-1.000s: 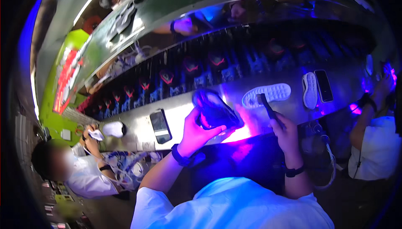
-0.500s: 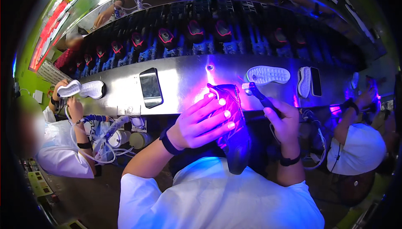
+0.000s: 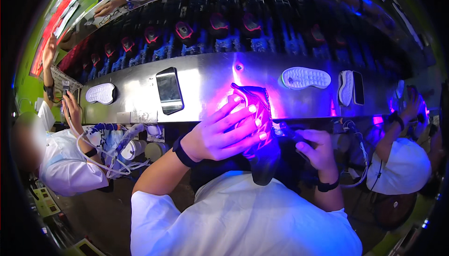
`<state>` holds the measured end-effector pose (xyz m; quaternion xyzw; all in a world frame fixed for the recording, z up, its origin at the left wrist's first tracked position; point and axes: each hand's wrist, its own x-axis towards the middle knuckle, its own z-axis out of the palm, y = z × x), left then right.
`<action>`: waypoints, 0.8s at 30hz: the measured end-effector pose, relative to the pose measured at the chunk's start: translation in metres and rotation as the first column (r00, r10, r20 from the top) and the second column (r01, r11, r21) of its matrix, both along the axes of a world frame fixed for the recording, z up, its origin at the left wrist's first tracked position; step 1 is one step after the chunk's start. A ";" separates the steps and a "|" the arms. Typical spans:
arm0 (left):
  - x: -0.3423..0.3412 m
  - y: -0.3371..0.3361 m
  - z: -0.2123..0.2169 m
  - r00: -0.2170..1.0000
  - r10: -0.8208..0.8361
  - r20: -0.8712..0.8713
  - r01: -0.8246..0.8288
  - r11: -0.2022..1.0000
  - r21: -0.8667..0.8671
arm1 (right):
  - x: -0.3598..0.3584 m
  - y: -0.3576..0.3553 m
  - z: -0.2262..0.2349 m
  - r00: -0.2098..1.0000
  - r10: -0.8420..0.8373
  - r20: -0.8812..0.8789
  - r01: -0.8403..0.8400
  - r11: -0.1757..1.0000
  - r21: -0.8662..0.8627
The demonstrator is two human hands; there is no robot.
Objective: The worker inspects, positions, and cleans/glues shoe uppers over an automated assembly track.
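Note:
A dark shoe upper [image 3: 264, 164] is tilted in front of my chest under violet-pink light, its opening toward the bench. My left hand [image 3: 220, 132] is closed round it, fingers spread across its side. My right hand [image 3: 320, 150] grips the dark handle of a small brush [image 3: 293, 134]. The brush head is close against the upper's right side; whether the bristles touch it I cannot tell. Beyond, on the metal bench [image 3: 206, 76], a white shoe sole [image 3: 306, 77] lies to the right and a phone [image 3: 169, 91] to the left.
Behind the bench runs a dark rack with several shoes [image 3: 184, 29]. Farther right lie another white sole [image 3: 346, 88] and a second phone [image 3: 358, 88]. A co-worker [image 3: 70, 162] sits at left near pale hoses [image 3: 112, 162] and a sole [image 3: 100, 93]; another [image 3: 400, 164] sits right.
My right hand has drawn the brush down from above the bench edge to the upper's side. The upper stays in my left hand. The left co-worker's far arm has risen.

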<state>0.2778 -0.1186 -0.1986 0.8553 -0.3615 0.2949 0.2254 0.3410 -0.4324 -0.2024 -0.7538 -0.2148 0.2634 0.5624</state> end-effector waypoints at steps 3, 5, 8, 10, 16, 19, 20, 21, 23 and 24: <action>0.005 -0.008 0.001 0.999 -0.032 -0.022 0.032 0.999 0.038 | 0.015 0.011 0.011 0.994 -0.089 0.065 0.095 0.991 -0.092; 0.011 -0.012 0.000 0.999 -0.045 -0.026 0.046 0.997 0.058 | 0.022 0.012 0.005 0.990 -0.129 0.058 0.134 0.985 -0.112; 0.018 -0.013 0.000 0.994 -0.021 -0.103 0.025 0.999 0.041 | 0.027 0.010 -0.006 0.984 -0.149 0.093 0.153 0.988 -0.036; 0.024 -0.011 0.000 0.992 0.013 -0.125 -0.004 0.997 0.071 | 0.022 -0.002 -0.012 0.996 -0.075 -0.049 0.074 0.997 -0.021; 0.034 -0.022 -0.015 0.984 0.107 -0.144 -0.106 0.994 0.014 | 0.013 -0.023 -0.027 0.975 -0.123 -0.183 0.134 0.990 0.046; 0.034 -0.027 -0.020 0.981 0.175 -0.090 -0.173 0.985 0.024 | 0.032 -0.007 -0.016 0.966 -0.152 -0.209 0.156 0.988 0.000; 0.034 -0.029 -0.020 0.982 0.168 -0.084 -0.167 0.986 0.022 | 0.034 -0.010 -0.018 0.966 -0.159 -0.202 0.162 0.987 0.000; 0.033 -0.031 -0.020 0.970 0.205 -0.129 -0.207 0.978 0.001 | 0.036 -0.014 -0.019 0.973 -0.114 -0.199 0.120 0.993 0.018; 0.031 -0.031 -0.020 0.952 0.238 -0.194 -0.249 0.968 -0.036 | 0.037 -0.021 -0.023 0.980 -0.062 -0.190 0.070 0.997 0.039; 0.030 -0.031 -0.018 0.951 0.244 -0.189 -0.255 0.966 -0.035 | 0.034 -0.025 -0.025 0.982 -0.056 -0.182 0.069 0.996 0.064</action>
